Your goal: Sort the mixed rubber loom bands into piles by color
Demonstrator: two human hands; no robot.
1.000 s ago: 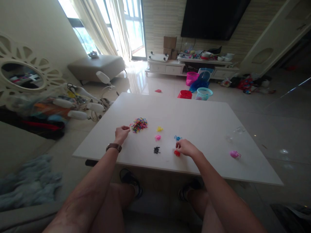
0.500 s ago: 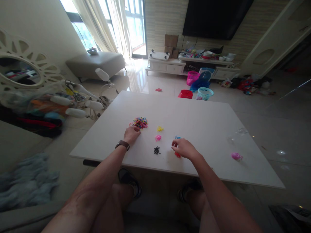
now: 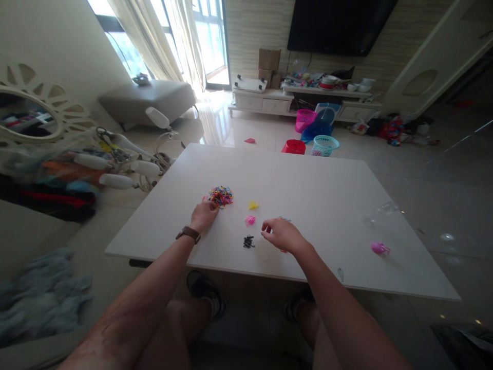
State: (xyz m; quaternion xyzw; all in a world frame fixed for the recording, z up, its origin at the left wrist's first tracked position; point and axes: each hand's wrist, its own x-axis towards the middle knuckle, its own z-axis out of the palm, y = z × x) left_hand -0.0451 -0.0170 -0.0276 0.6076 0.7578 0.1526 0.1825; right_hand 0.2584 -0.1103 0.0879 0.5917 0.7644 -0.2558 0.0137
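Note:
A mixed heap of small coloured rubber bands (image 3: 222, 196) lies on the white table (image 3: 308, 180), left of its middle. My left hand (image 3: 204, 215), with a watch on its wrist, is at the heap's near edge, fingertips pinched on some bands. To the right are small piles of yellow bands (image 3: 252, 205), pink bands (image 3: 250, 220) and black bands (image 3: 248, 241). My right hand (image 3: 283, 234) hovers beside the pink and black piles, fingers curved, thumb apart, nothing visible between them. It mostly covers the blue bands (image 3: 285, 219) and red bands (image 3: 284, 251).
A purple-pink object (image 3: 380, 248) and a clear plastic piece (image 3: 387, 207) lie toward the table's right side. Beyond the far edge stand a red container (image 3: 295, 146) and a light blue basket (image 3: 324, 145). White lamp arms (image 3: 146, 167) are close to the left edge.
My right hand has moved left, from over the blue and red piles toward the pink and black ones. My left hand stays at the mixed heap. The view has shifted slightly.

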